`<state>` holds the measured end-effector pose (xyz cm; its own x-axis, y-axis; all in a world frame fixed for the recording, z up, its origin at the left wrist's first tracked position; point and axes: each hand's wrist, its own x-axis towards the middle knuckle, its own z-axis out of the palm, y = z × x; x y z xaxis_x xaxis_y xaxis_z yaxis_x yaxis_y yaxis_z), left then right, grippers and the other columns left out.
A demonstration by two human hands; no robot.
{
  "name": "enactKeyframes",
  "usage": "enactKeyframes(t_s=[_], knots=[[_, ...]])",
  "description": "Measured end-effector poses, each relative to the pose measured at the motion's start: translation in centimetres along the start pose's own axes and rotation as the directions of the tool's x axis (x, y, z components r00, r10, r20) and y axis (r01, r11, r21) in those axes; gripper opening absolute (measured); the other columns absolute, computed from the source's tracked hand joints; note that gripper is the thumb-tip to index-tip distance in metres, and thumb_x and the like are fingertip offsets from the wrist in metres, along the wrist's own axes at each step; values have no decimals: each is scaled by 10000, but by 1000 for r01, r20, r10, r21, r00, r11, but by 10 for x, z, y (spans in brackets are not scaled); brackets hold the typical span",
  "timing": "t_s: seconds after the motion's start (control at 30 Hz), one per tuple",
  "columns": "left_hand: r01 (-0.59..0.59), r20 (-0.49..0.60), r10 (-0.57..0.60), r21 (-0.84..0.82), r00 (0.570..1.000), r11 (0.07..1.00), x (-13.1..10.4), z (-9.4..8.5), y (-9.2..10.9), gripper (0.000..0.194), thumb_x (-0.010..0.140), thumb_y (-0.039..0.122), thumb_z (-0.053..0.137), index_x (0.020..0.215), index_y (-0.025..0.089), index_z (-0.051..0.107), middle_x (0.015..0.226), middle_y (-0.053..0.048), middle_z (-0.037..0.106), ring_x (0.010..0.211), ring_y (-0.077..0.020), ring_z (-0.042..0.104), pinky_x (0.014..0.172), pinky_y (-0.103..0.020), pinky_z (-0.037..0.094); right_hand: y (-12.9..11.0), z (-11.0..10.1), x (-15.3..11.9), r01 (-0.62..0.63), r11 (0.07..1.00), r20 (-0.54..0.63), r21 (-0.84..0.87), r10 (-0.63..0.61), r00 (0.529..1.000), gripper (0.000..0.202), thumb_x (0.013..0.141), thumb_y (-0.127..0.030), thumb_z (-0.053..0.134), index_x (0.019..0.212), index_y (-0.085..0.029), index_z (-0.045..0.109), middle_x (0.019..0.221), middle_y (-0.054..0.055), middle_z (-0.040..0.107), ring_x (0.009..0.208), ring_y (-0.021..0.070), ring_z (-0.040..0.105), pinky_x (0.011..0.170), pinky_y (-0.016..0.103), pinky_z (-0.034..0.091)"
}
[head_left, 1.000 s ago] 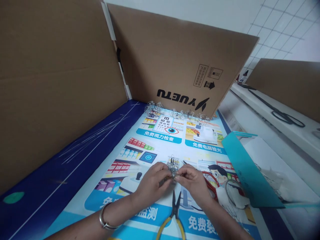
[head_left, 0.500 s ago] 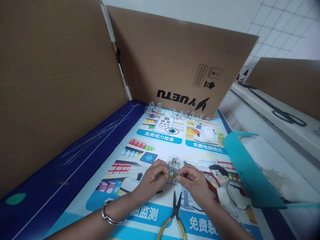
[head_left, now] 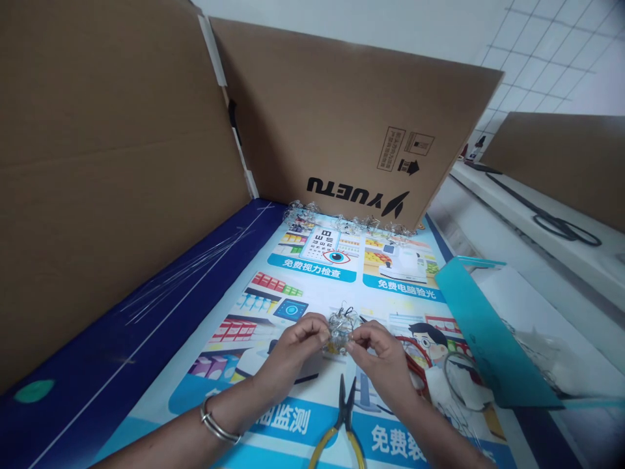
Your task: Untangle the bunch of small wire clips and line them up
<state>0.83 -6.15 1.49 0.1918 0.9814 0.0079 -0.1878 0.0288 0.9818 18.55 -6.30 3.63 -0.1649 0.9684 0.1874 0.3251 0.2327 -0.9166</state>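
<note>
A small tangled piece of silvery wire (head_left: 342, 326), with dark loops on top, is between my two hands above the printed mat. My left hand (head_left: 303, 345) pinches its left side with thumb and forefinger. On the right side, my right hand (head_left: 375, 348) has its thumb and forefinger closed on the wire's edge. Pliers with yellow handles (head_left: 344, 417) lie just in front of the hands, jaws parted and pointing away from me.
Several wire pieces (head_left: 351, 225) line the foot of the cardboard panel (head_left: 351, 117). To the right are a red wire coil (head_left: 417, 365), a grey ring (head_left: 459, 384) and a teal box (head_left: 488, 332) holding wires. Thin straight wires (head_left: 185, 273) lie at the left.
Both hands stay in nearly the same place. The wire piece is turned slightly between the fingers, and the left fingers have shifted a little.
</note>
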Motion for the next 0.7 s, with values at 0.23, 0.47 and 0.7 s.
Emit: enactKeyframes(t_s=[0.23, 0.47, 0.7], knots=[[-54, 60, 49, 89, 997, 995, -5, 5, 8, 83, 812, 216, 528, 760, 166, 569, 880, -31, 519, 837, -146, 491, 764, -258, 391, -7, 8, -5, 121, 969, -83, -217, -142, 986, 62, 724, -119, 569, 701, -175, 554, 717, 9, 508, 637, 129, 488, 590, 257, 414], [-84, 80, 70, 184, 994, 979, -5, 6, 11, 125, 813, 249, 538, 755, 172, 618, 864, -32, 498, 838, -148, 500, 780, -268, 400, -5, 8, -10, 315, 904, -4, -289, -330, 944, 76, 799, -133, 546, 847, -172, 589, 808, 52, 524, 777, 163, 514, 717, 306, 434], [-176, 50, 170, 381, 984, 908, -8, 5, 8, 123, 827, 240, 518, 817, 199, 633, 893, -43, 526, 915, -173, 499, 838, -313, 391, 1, 8, -12, 357, 884, 14, -302, -371, 929, 144, 800, -123, 545, 915, -176, 613, 838, 70, 533, 809, 181, 517, 739, 327, 438]])
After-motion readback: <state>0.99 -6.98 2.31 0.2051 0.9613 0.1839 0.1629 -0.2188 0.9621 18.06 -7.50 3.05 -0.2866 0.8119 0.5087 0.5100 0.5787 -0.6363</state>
